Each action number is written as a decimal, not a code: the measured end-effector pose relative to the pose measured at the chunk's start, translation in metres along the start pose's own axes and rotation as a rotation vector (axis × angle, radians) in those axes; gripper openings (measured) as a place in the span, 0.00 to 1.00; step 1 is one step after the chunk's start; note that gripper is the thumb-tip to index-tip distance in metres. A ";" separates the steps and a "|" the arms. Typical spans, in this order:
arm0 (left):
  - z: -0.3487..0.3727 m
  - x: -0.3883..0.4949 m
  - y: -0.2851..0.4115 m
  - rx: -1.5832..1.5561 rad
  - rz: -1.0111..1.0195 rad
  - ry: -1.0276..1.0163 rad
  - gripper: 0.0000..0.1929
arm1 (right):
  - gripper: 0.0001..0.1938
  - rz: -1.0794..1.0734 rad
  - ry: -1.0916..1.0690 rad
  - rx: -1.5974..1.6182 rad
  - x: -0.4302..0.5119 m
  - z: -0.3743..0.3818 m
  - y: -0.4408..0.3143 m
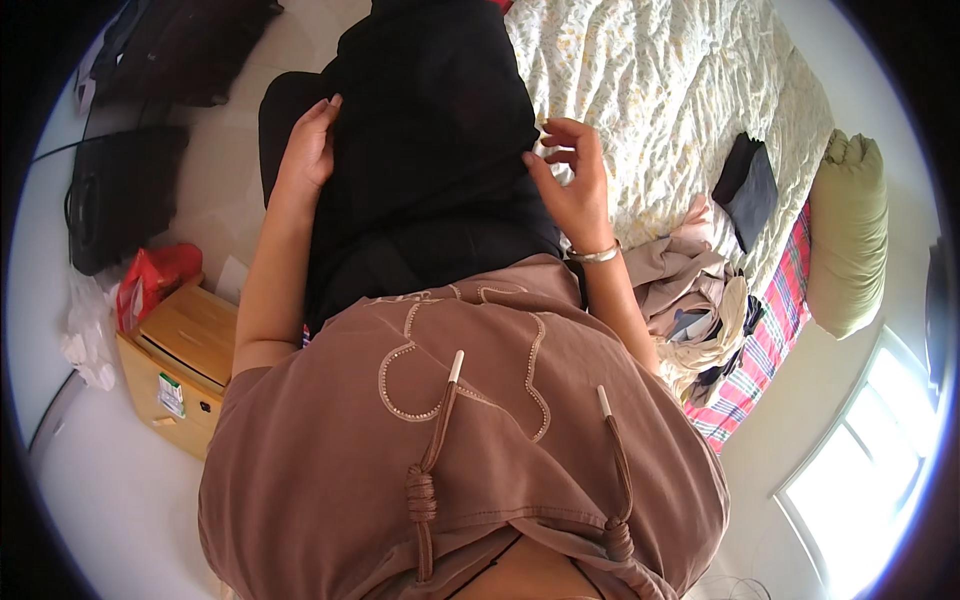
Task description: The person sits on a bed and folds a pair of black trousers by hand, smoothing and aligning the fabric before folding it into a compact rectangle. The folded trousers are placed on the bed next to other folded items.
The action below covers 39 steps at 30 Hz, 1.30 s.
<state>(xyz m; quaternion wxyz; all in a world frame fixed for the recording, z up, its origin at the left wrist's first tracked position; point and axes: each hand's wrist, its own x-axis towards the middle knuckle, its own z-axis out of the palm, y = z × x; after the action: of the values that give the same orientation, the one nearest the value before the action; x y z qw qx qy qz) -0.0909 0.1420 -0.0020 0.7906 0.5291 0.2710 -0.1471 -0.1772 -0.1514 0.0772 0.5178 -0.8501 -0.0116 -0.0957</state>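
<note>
A black cloth garment (pixel 442 127) lies spread over my lap and legs, its upper part running out of the top of the view. Along its left side, my left hand (pixel 309 142) rests against the dark fabric; whether the fingers grip it is hidden. My right hand (pixel 574 176) is at the garment's right edge, thumb and fingers apart, the thumb tip close to the cloth. A bracelet (pixel 594 253) circles the right wrist. Under the garment, dark trousers cannot be clearly told apart from it.
To the right is a bed with a floral quilt (pixel 652 90), a folded dark garment (pixel 746 191), a heap of crumpled clothes (pixel 686 292) and a green pillow (pixel 847 236). At left stand a wooden cabinet (pixel 169 375), a red bag (pixel 169 274) and a black case (pixel 124 199).
</note>
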 end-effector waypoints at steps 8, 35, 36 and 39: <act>-0.001 -0.007 0.000 -0.106 0.074 0.049 0.11 | 0.08 -0.166 0.044 -0.140 0.004 -0.007 0.002; 0.094 -0.036 0.070 0.193 0.334 0.036 0.09 | 0.18 0.421 -0.148 0.965 0.064 -0.022 0.003; 0.109 -0.028 0.076 0.238 0.372 -0.065 0.10 | 0.18 0.479 -0.061 0.960 0.066 -0.033 0.005; 0.160 0.007 0.065 0.250 0.562 -0.243 0.12 | 0.16 0.456 0.109 1.051 0.068 -0.067 0.024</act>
<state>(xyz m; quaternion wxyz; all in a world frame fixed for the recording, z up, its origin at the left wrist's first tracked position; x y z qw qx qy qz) -0.0079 0.0220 0.0902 0.7557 0.6547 -0.0020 -0.0174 -0.1173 -0.2268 0.0982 0.8781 -0.4534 0.1529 -0.0067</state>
